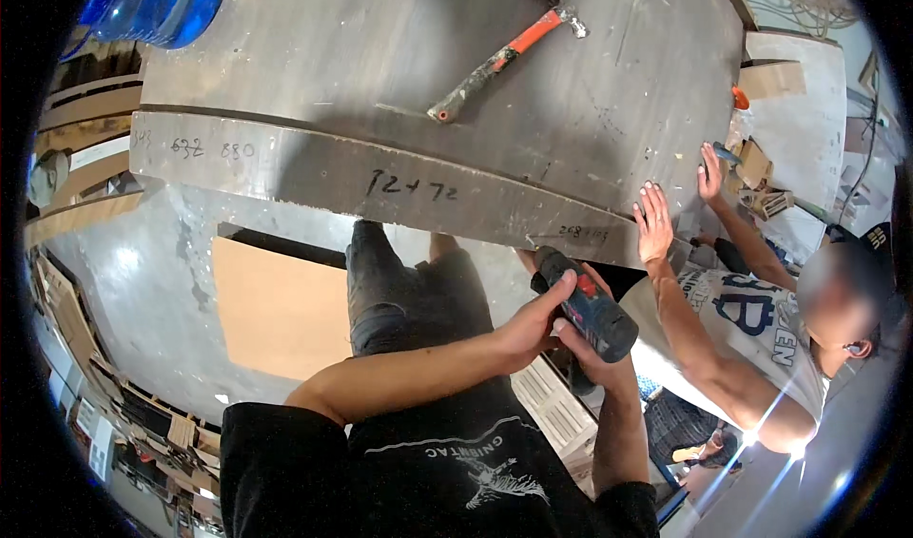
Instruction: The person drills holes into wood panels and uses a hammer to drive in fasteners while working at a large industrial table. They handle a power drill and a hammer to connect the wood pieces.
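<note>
Power drill (601, 317) ×1 | left hand (529, 333), right hand (595, 362): fingers curled round it | hammer (508, 55) ×1

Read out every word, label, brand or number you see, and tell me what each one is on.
I won't copy wording out, but text stands here:
Board: dark handwritten figures at the left, middle and right of its front face.
Black shirt: pale lettering beside a pale drawing.
Co-worker's white shirt: large dark print.
Cap: pale print.
Drill: markings too small to read.
</note>
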A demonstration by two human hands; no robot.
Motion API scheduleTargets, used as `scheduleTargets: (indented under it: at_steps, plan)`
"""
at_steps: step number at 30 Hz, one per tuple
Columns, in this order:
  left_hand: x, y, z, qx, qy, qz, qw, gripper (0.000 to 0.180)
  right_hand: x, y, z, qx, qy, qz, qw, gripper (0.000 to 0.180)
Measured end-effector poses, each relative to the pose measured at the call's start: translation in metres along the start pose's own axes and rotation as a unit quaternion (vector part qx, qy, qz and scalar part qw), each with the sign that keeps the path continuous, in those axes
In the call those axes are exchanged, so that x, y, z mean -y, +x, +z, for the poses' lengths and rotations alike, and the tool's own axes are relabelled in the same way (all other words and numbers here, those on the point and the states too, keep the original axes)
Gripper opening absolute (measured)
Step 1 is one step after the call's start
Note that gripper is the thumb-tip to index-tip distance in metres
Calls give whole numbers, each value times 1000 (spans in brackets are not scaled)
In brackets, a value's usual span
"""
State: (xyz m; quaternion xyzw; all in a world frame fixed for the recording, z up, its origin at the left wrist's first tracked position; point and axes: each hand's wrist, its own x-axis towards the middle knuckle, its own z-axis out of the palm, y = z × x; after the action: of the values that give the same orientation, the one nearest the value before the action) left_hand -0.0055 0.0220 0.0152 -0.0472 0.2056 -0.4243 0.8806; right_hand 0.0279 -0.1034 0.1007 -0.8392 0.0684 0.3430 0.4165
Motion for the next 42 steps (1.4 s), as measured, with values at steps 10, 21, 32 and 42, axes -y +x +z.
scheduleTargets:
  at_steps: [10, 21, 32, 42]
  plan:
    - [7, 12, -3, -63, 2, 69, 996, 57, 7, -9, 2, -22, 43, 76, 996, 81]
    - [5, 3, 15, -177, 11, 62, 982, 50, 31, -18, 5, -28, -109, 97, 989, 37]
    - [-8, 6, 11, -81, 49, -5, 996, 62, 9, -7, 2, -9, 65, 71, 995, 44]
    - [-13, 10, 23, -164, -50, 13, 985, 58, 11, 12, -4, 42, -35, 36, 998, 86]
